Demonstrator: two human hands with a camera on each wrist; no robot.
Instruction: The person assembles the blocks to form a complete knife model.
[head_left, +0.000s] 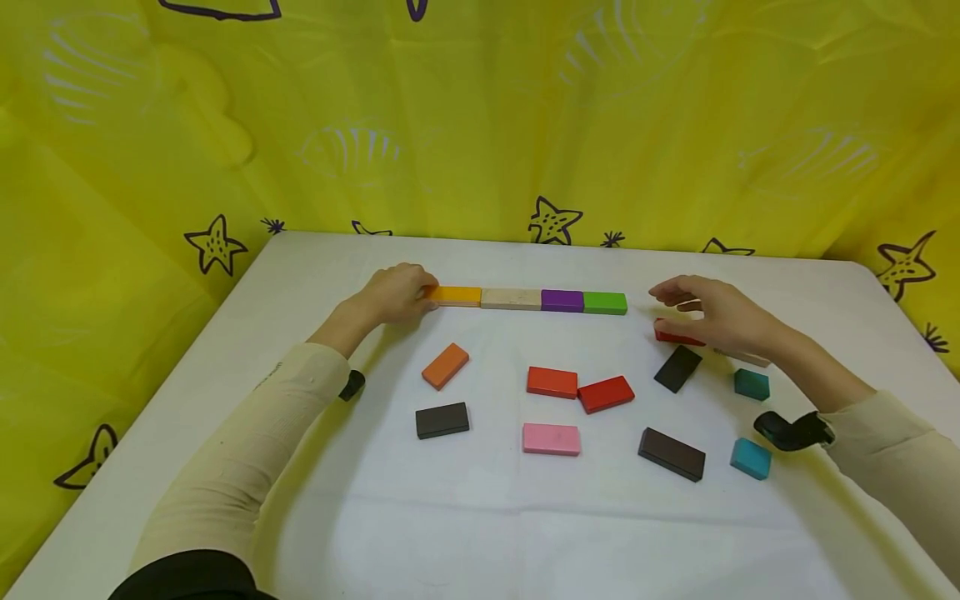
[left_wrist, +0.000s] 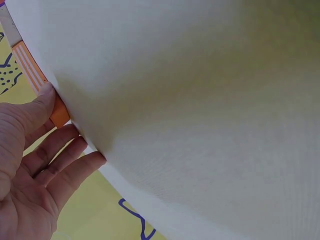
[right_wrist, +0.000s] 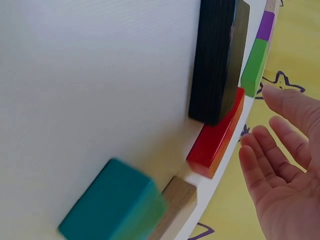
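Note:
A row of blocks runs along the back of the table: a yellow-orange block, a pale wood block, a purple block and a green block. My left hand pinches the left end of the yellow-orange block; in the left wrist view the thumb lies on this block. To the right of the row, my right hand hovers with loosely bent fingers and holds nothing. Below it lies a red block, partly hidden by the hand. A natural wood block shows under the wrist.
Nearer lie an orange block, a dark grey block, two red blocks, a pink block, a black block, a dark brown block, a teal block and a blue block. A yellow curtain hangs behind.

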